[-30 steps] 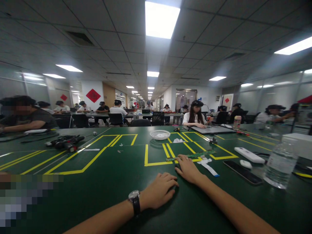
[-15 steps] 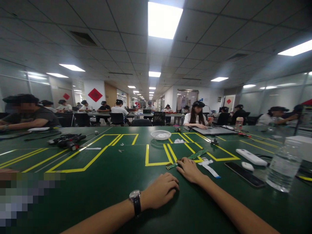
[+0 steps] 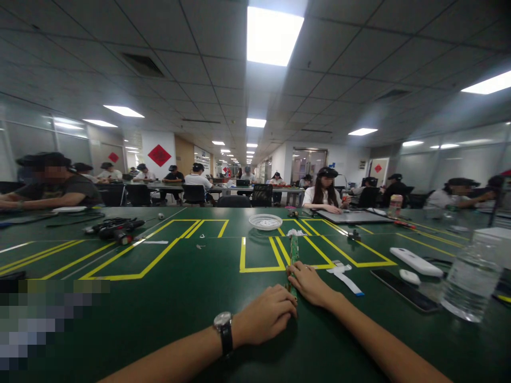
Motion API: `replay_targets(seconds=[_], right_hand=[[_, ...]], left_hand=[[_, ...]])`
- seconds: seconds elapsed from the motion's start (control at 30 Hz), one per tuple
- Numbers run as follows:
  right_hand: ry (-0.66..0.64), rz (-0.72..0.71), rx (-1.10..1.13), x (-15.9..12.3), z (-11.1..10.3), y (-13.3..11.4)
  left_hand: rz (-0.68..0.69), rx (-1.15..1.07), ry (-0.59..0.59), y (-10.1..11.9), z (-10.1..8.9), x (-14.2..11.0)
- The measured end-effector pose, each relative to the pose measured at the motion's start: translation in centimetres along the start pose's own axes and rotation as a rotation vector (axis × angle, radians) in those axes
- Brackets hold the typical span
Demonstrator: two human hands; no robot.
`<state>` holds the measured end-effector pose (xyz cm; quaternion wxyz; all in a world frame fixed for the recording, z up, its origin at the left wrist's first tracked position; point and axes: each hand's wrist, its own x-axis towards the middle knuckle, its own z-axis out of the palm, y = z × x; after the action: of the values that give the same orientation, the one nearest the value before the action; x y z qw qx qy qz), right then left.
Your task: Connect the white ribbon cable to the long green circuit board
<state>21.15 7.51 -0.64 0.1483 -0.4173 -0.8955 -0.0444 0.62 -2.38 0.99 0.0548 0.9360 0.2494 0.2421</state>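
A long, narrow green circuit board point(image 3: 294, 246) lies on the green table, running away from me. My right hand point(image 3: 310, 282) is closed on the board's right edge near its middle, with its fingers bent over it. At the near end, my left hand point(image 3: 266, 314) has curled fingers meeting the board; their tips are partly hidden. A watch point(image 3: 223, 322) is on the left wrist. Just right of my right hand lies a white flat ribbon cable point(image 3: 346, 281) with a blue end. Beyond the board's far end sits a crumpled white piece point(image 3: 295, 233).
A white round basket point(image 3: 265, 222) stands farther back, near yellow tape outlines. On the right are a phone point(image 3: 403, 290), a white earbud case point(image 3: 409, 276), a white oblong device point(image 3: 415, 261) and a water bottle point(image 3: 473, 276). A power tool point(image 3: 120, 234) lies left. Across sits a person point(image 3: 325, 197).
The circuit board has swung from slanting right to pointing almost straight away from me. My right hand has turned with it, and my left hand has shifted slightly right to its near end.
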Motion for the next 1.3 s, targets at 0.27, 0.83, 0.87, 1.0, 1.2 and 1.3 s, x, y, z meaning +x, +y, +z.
replay_targets(seconds=[0.27, 0.83, 0.87, 1.0, 1.2, 1.3], right_hand=[[0.027, 0.017, -0.024, 0.0, -0.6, -1.9], [-0.038, 0.11, -0.023, 0.0, -1.2, -2.3], [-0.036, 0.11, -0.028, 0.0, -1.2, -2.3], [-0.027, 0.13, -0.051, 0.0, -1.3, -2.2], [-0.031, 0.191, -0.041, 0.1, -1.6, -2.3], [-0.056, 0.193, -0.029, 0.1, -1.5, -2.2]], left_hand=[[-0.007, -0.015, -0.008, -0.1, 0.1, -0.1], [-0.007, -0.022, 0.001, 0.1, -0.1, -0.1], [-0.01, -0.021, -0.003, 0.1, -0.1, 0.0], [-0.015, -0.01, -0.015, 0.0, 0.0, 0.0], [-0.016, 0.017, -0.032, 0.1, -0.1, 0.0], [-0.023, 0.028, -0.043, 0.1, -0.2, -0.1]])
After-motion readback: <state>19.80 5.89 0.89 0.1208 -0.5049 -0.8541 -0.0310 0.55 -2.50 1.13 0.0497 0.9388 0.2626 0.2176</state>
